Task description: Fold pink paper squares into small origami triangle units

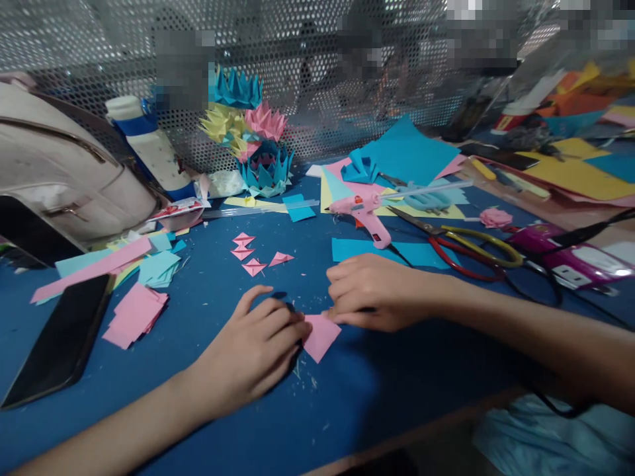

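Blue bench [208, 360] before a perforated metal screen [317, 125]. Left fingers [303, 324] and right fingers [327, 315] pinch a pink paper square [321, 338].

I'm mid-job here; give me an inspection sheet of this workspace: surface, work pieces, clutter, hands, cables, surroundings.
Surface: blue table, with small paper scraps.
Work pieces: pink paper between the hands; four small folded pink pieces beyond; pink sheet stack at left.
Clutter: phone beside the stack; glue gun and scissors beyond the right hand.
Hands: left hand and right hand both grip the pink paper near its upper edge.
Cables: black cable leaves the glue gun's grip; its far end cannot be traced.
Surroundings: perforated screen behind; bag and bottle at left.
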`<act>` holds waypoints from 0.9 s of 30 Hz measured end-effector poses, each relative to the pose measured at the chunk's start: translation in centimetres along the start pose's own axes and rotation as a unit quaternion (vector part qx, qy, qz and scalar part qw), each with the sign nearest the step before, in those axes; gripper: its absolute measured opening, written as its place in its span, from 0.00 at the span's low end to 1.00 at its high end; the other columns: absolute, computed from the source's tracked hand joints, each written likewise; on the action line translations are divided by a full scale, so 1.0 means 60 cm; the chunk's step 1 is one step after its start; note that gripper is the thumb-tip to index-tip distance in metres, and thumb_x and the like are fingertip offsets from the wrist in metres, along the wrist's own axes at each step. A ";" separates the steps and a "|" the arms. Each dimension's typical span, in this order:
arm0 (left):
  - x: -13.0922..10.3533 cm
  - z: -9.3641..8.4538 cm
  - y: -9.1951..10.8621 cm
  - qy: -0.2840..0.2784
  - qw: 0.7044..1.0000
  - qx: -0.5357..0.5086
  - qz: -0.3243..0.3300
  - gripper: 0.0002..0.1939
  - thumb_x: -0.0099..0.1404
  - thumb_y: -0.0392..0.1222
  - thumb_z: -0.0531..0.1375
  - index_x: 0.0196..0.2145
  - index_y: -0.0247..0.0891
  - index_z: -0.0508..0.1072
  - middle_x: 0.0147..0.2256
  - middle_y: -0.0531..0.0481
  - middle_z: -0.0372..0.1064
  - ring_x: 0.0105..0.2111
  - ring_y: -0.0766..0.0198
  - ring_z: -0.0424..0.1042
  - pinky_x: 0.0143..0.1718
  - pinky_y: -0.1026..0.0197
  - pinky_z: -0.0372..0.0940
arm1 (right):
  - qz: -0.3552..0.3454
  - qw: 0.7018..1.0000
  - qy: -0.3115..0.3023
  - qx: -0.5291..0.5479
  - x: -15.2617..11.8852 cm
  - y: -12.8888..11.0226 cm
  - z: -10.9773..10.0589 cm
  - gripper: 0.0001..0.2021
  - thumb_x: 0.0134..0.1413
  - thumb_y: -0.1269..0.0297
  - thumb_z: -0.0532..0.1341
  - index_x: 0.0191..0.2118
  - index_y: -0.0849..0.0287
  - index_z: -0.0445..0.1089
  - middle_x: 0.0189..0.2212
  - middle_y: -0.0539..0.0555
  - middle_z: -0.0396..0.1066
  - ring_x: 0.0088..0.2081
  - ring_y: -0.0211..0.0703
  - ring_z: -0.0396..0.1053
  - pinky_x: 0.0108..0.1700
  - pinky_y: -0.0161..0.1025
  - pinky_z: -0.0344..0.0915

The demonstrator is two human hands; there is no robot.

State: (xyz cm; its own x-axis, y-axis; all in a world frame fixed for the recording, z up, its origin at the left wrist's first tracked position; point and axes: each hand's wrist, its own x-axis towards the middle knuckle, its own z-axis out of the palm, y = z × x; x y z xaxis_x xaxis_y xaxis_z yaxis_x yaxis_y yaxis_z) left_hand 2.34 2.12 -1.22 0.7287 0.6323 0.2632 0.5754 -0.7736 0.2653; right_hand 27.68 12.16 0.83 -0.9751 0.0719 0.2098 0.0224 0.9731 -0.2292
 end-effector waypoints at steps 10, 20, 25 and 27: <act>0.064 0.005 -0.016 -0.045 0.985 -0.083 -0.141 0.05 0.67 0.38 0.64 0.36 0.37 0.70 0.35 0.53 0.68 0.38 0.61 0.68 0.43 0.57 0.57 | 0.120 0.991 0.053 0.031 0.005 -0.014 0.035 0.14 0.65 0.56 0.60 0.32 0.61 0.70 0.27 0.49 0.69 0.32 0.38 0.62 0.32 0.36 0.51; 0.071 -0.008 -0.014 -0.094 0.971 -0.107 -0.192 0.06 0.68 0.42 0.61 0.39 0.37 0.72 0.36 0.52 0.71 0.35 0.62 0.68 0.40 0.59 0.58 | 0.211 0.971 0.035 0.111 0.009 -0.028 0.036 0.08 0.60 0.60 0.65 0.35 0.59 0.71 0.29 0.48 0.69 0.34 0.38 0.65 0.32 0.34 0.51; 0.073 -0.005 -0.013 -0.093 0.968 -0.104 -0.211 0.03 0.65 0.39 0.62 0.34 0.37 0.73 0.35 0.51 0.71 0.35 0.61 0.69 0.41 0.58 0.58 | 0.206 0.971 0.036 0.113 0.009 -0.026 0.039 0.05 0.58 0.63 0.66 0.36 0.59 0.71 0.29 0.47 0.68 0.34 0.37 0.65 0.32 0.34 0.52; 0.073 -0.003 -0.013 -0.088 0.967 -0.107 -0.216 0.04 0.64 0.40 0.62 0.34 0.37 0.73 0.34 0.51 0.71 0.34 0.61 0.68 0.41 0.58 0.59 | 0.204 0.971 0.040 0.114 0.009 -0.025 0.039 0.07 0.58 0.61 0.66 0.36 0.59 0.71 0.29 0.47 0.69 0.34 0.37 0.65 0.32 0.33 0.51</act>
State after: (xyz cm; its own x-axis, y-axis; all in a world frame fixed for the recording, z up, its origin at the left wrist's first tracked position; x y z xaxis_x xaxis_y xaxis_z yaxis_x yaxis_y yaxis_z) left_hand 4.99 5.50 -0.11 0.4999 0.8631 -0.0712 0.7639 -0.4007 0.5060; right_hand 26.63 10.23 -0.93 -0.8749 0.4672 0.1275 0.3456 0.7868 -0.5114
